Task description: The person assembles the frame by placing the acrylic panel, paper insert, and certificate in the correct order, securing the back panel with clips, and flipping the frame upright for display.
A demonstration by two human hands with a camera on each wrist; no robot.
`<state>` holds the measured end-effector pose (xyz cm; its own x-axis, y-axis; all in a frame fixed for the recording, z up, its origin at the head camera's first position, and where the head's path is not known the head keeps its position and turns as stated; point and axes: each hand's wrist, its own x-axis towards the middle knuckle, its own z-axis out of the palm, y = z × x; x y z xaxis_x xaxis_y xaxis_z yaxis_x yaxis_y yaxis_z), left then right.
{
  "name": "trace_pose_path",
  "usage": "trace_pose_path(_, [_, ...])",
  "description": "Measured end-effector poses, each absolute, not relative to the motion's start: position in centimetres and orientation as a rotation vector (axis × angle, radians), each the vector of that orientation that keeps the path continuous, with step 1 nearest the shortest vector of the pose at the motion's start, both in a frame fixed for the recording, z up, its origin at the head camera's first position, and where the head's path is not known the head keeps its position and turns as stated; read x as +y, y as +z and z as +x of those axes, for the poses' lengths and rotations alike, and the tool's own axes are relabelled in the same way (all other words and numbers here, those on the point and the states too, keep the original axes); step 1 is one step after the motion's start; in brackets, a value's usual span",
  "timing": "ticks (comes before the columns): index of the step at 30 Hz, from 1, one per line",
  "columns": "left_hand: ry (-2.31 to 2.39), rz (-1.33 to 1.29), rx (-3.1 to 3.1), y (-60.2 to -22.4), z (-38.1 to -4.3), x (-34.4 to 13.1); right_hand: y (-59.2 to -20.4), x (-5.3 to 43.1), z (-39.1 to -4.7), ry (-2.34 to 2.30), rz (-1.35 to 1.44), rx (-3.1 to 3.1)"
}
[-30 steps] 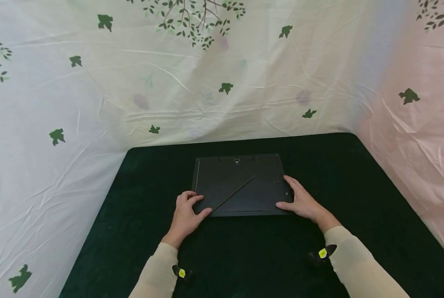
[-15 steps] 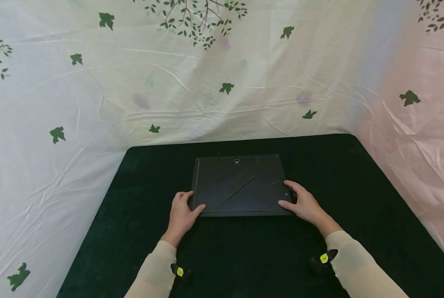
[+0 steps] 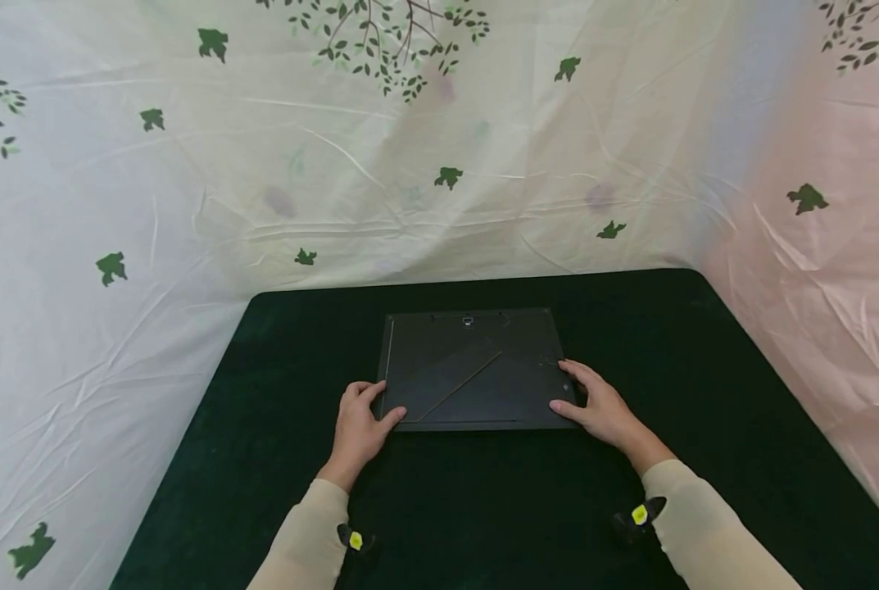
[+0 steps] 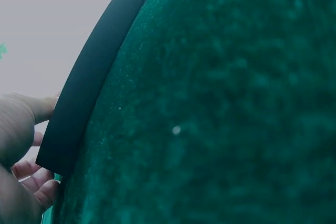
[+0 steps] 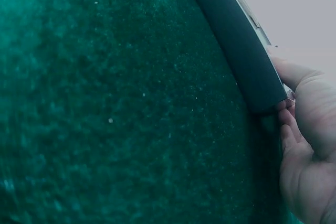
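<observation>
Dark panel (image 3: pixel 482 383) in half-curled fingers (image 4: pixel 47 192), left hand (image 3: pixel 360 426) and right hand (image 3: pixel 605 411) at its near corners

- The worktop (image 3: pixel 468 500) was covered in a dark green, soft-napped surface and filled the lower middle of the head view.
- Its far edge ran across the middle of the frame, rising slightly toward the right, with both far corners rounded.
- Its sides spread outward from there, toward the lower left and lower right of the frame.
- Near the centre of the frame a dark rectangular panel (image 3: pixel 491 389) lay flat on it, long edges running left to right.
- A thin diagonal line (image 3: pixel 459 387) crossed the panel's upper face, and a small metal fitting (image 3: pixel 468 321) sat near its far edge.
- Pale specks (image 4: pixel 176 129) dotted the green in both wrist views.
</observation>
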<state>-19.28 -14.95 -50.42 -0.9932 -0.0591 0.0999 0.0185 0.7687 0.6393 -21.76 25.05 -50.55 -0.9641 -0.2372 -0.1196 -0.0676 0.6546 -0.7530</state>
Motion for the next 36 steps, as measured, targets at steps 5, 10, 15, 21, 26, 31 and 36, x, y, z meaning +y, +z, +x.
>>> trace_pose_path(5, [-1.025, 0.000, -2.850, -50.20, -19.33, -14.86, -50.61, 25.29, -21.73, -1.198, -0.277, 2.679])
trace_pose_path(10, [-0.964, -0.070, -2.888, -49.92, -19.41, -14.99, -50.67, 25.34, -21.75, -1.198, -0.285, 2.681])
trace_pose_path(15, [-0.893, -0.121, -2.931, -49.80, -19.43, -15.18, -50.80, 25.41, -21.75, -1.193, -0.287, 2.673])
trace_pose_path(21, [-0.884, -0.141, -2.958, -49.67, -19.50, -15.26, -50.74, 25.64, -21.87, -1.157, -0.283, 2.670])
trace_pose_path(26, [-0.884, -0.157, -2.956, -49.71, -19.50, -15.35, -50.56, 25.76, -21.94, -1.095, -0.303, 2.695])
trace_pose_path(31, [-0.907, -0.156, -2.942, -49.80, -19.53, -15.44, -50.45, 25.71, -22.02, -1.010, -0.350, 2.729])
trace_pose_path(36, [-0.914, -0.155, -2.932, -49.90, -19.72, -15.49, -50.15, 25.55, -22.12, -0.984, -0.367, 2.741])
